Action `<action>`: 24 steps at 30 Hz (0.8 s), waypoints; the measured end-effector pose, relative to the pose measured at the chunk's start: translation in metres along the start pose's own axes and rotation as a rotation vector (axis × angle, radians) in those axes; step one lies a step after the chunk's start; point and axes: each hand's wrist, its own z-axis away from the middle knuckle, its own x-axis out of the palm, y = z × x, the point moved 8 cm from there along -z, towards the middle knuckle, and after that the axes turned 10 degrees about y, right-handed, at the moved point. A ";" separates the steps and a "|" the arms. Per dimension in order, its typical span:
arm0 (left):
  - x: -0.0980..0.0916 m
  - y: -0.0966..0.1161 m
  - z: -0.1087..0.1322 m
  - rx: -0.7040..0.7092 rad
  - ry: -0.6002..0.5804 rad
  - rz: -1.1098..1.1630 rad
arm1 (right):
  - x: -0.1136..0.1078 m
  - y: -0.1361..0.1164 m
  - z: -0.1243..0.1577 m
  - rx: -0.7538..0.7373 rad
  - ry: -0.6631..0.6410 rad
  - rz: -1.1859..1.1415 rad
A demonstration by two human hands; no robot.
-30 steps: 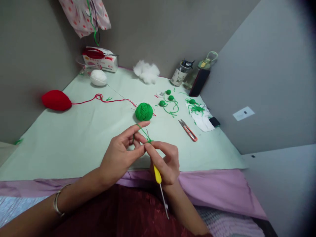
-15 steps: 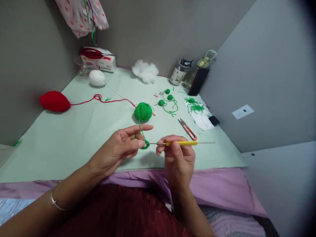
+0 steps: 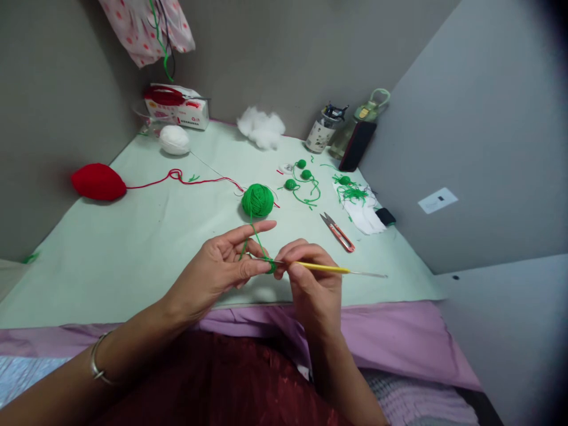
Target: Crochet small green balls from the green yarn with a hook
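Observation:
My left hand [image 3: 231, 257] pinches a small green crochet piece [image 3: 271, 268] between thumb and fingers, its index finger stretched out with green yarn running over it. That yarn leads up to a green yarn ball [image 3: 258, 200] just beyond the hand. In my right hand [image 3: 314, 281] is a crochet hook with a yellow handle [image 3: 323, 268], held like a pen. Its thin metal front end reaches to the green piece and past my left thumb; the tip is partly hidden by the fingers and yarn. The two hands are nearly touching.
Orange-handled thread snips [image 3: 337, 232] lie right of the hands. Beyond are small green crocheted balls [image 3: 290, 184], white stuffing [image 3: 261, 128], a red yarn ball [image 3: 98, 181] and a white yarn ball [image 3: 174, 140]. A pen cup [image 3: 320, 135], bottle [image 3: 341, 141] and phone [image 3: 357, 146] stand at the back.
My right hand has moved left, closer to my left hand, pushing the hook farther through and tilting its back end downward. The green piece has shifted slightly right and down.

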 end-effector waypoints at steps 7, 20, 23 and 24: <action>0.012 -0.002 0.004 -0.124 -0.097 0.095 | 0.000 -0.004 -0.003 -0.072 -0.010 0.109; 0.009 -0.005 0.003 -0.096 -0.084 0.109 | -0.006 0.000 -0.009 0.024 0.035 -0.046; 0.003 0.000 0.001 0.063 0.042 -0.014 | -0.002 -0.011 -0.003 -0.179 0.055 0.178; 0.002 0.001 0.001 0.096 0.068 -0.046 | 0.001 -0.015 -0.001 -0.244 0.058 0.259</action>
